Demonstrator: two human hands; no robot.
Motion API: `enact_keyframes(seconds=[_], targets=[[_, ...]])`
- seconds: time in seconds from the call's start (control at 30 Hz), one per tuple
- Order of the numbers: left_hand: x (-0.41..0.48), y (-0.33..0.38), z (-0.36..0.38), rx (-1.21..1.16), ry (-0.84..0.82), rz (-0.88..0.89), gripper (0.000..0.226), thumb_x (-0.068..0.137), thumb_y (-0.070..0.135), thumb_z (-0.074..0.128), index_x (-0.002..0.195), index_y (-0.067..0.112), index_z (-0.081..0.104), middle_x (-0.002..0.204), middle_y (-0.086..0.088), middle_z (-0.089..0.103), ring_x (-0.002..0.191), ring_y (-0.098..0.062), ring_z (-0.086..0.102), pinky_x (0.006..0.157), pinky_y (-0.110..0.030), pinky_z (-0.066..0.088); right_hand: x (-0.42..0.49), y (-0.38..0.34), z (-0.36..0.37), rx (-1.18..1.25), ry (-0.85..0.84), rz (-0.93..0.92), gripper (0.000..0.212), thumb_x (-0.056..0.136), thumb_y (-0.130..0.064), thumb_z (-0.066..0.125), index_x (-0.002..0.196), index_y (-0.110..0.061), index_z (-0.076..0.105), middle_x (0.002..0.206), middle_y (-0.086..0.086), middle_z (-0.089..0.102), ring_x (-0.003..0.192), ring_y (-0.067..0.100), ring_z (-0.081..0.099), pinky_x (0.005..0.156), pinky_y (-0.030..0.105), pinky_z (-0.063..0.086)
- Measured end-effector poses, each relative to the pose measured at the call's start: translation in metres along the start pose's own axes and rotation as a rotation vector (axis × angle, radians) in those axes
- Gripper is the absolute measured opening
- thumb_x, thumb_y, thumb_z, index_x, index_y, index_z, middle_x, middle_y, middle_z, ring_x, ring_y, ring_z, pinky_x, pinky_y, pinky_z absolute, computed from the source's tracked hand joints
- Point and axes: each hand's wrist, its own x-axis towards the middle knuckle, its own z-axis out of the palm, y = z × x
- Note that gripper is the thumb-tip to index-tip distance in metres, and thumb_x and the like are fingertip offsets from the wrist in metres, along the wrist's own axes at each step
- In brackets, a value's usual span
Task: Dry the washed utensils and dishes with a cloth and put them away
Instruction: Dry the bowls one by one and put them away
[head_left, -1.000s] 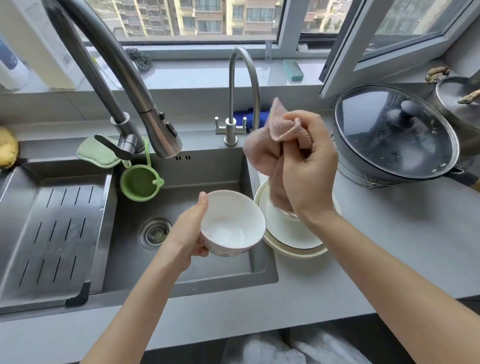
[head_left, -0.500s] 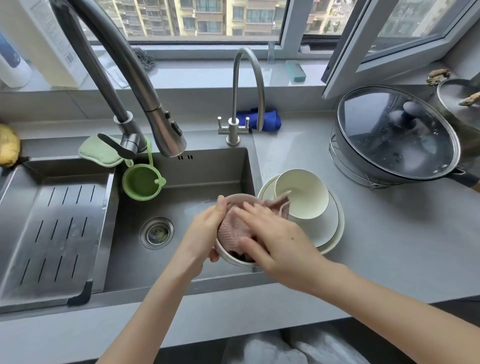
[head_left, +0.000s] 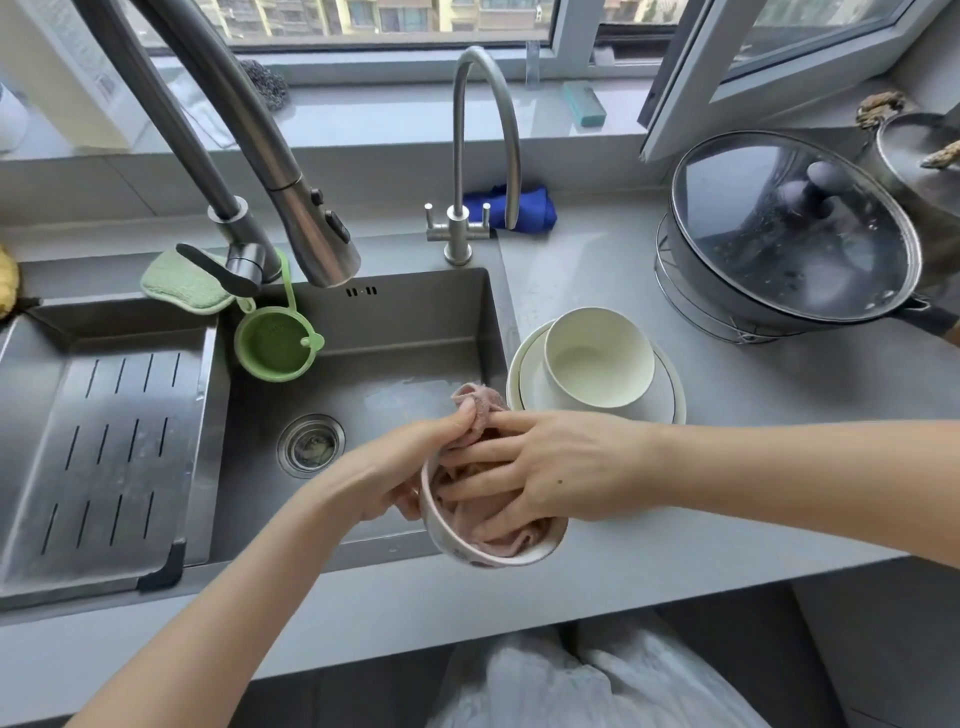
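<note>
While you are reading from the left, the drain rack (head_left: 104, 441) is filling the left part of the sink (head_left: 363, 332). Your left hand (head_left: 395, 467) is grasping the bowl (head_left: 483, 556) by its rim, with the thumb pinning a corner of the pink cloth (head_left: 478, 405). The bowl is tilting toward your right, held in the air over the sink's front right corner. Your right hand (head_left: 561, 467), fingers spread and nearly straight, is pressing the cloth against the bowl's inner wall rather than clutching it.

A second ago that cloth was bunched in the right hand above the stacked dishes and the bowl was bare; half a second ago it was going in. Drying of this bowl is therefore under way, probably early, with nothing yet put away.

Farther right, a second bowl (head_left: 597, 358) is sitting on plates (head_left: 670, 395) on the surface (head_left: 597, 270), waiting its turn.

No brand is showing legibly: printing on the white panel (head_left: 78, 67) at upper left is too blurred, and the held bowl's dark spots appear to be decoration.
</note>
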Motion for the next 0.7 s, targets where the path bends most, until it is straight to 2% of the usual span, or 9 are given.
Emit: enact_keyframes(seconds=[0.07,0.13,0.2,0.27,0.33,0.4,0.47,0.57,0.7], targets=[[0.0,-0.001,0.0,0.008,0.026,0.012,0.054,0.087,0.069,0.032,0.107,0.032,0.065,0.081,-0.012,0.066,0.061,-0.022,0.054,0.043,-0.021,0.03,-0.001,0.002,0.006,-0.043,-0.004,0.039,0.053,0.079,-0.023,0.065,0.129,-0.038,0.055,0.146,-0.002,0.045,0.137,0.026,0.038,0.117,0.046,0.009],[0.001,-0.001,0.001,-0.007,0.094,0.05,0.049,0.089,0.066,0.032,0.102,0.035,0.067,0.066,-0.006,0.06,0.047,-0.015,0.046,0.04,-0.016,0.026,0.0,-0.004,0.011,0.009,-0.017,0.15,0.044,0.087,-0.028,0.049,0.13,-0.035,0.055,0.145,0.003,0.046,0.135,0.029,0.04,0.114,0.047,0.02],[0.008,-0.002,0.001,-0.049,0.178,0.075,0.045,0.089,0.066,0.035,0.096,0.036,0.068,0.058,-0.006,0.052,0.045,-0.015,0.038,0.043,-0.018,0.023,0.001,-0.013,0.01,0.235,-0.059,0.338,0.047,0.093,-0.036,0.027,0.134,-0.034,0.051,0.146,-0.001,0.046,0.132,0.027,0.044,0.105,0.043,0.036],[0.015,-0.006,0.0,-0.043,0.243,0.044,0.055,0.077,0.075,0.041,0.103,0.033,0.064,0.054,-0.007,0.048,0.045,-0.017,0.037,0.046,-0.02,0.023,0.007,-0.023,0.001,0.558,-0.134,0.504,0.05,0.093,-0.045,0.02,0.133,-0.037,0.048,0.139,-0.012,0.05,0.115,0.022,0.053,0.091,0.034,0.044],[0.017,-0.008,0.002,-0.051,0.222,-0.013,0.064,0.073,0.076,0.042,0.106,0.025,0.062,0.054,-0.007,0.047,0.044,-0.017,0.036,0.045,-0.02,0.023,0.013,-0.029,-0.003,0.799,-0.125,0.623,0.035,0.095,-0.036,0.035,0.117,-0.026,0.06,0.107,-0.008,0.066,0.084,0.016,0.054,0.077,0.025,0.04],[0.013,-0.01,0.009,-0.077,0.152,-0.049,0.054,0.088,0.065,0.041,0.089,0.016,0.063,0.048,-0.003,0.045,0.039,-0.016,0.035,0.041,-0.019,0.021,0.012,-0.031,-0.005,1.084,-0.051,0.731,0.016,0.087,-0.018,0.049,0.091,-0.014,0.064,0.069,-0.002,0.057,0.062,0.014,0.045,0.062,0.026,0.038],[0.007,-0.013,0.016,-0.101,0.086,-0.044,0.051,0.095,0.055,0.036,0.077,0.015,0.062,0.045,-0.001,0.045,0.036,-0.014,0.038,0.038,-0.017,0.024,0.002,-0.032,-0.009,1.33,0.023,0.824,0.02,0.081,-0.006,0.048,0.085,-0.013,0.066,0.062,-0.002,0.051,0.057,0.014,0.044,0.051,0.028,0.038],[0.01,-0.02,0.016,-0.155,0.137,-0.004,0.048,0.098,0.05,0.032,0.098,0.014,0.063,0.06,-0.007,0.053,0.045,-0.018,0.046,0.037,-0.019,0.034,-0.025,-0.024,-0.024,1.337,0.314,0.993,0.037,0.077,0.005,0.041,0.091,-0.01,0.072,0.073,-0.009,0.067,0.062,0.002,0.055,0.053,0.013,0.04],[0.012,-0.01,0.008,-0.635,0.336,-0.015,0.025,0.101,0.024,0.036,0.113,0.009,0.05,0.08,-0.011,0.056,0.064,-0.023,0.052,0.041,-0.024,0.049,-0.07,-0.035,-0.047,1.292,1.027,1.153,0.047,0.082,0.015,0.043,0.102,-0.016,0.071,0.096,0.001,0.075,0.085,0.006,0.067,0.07,0.012,0.047]])
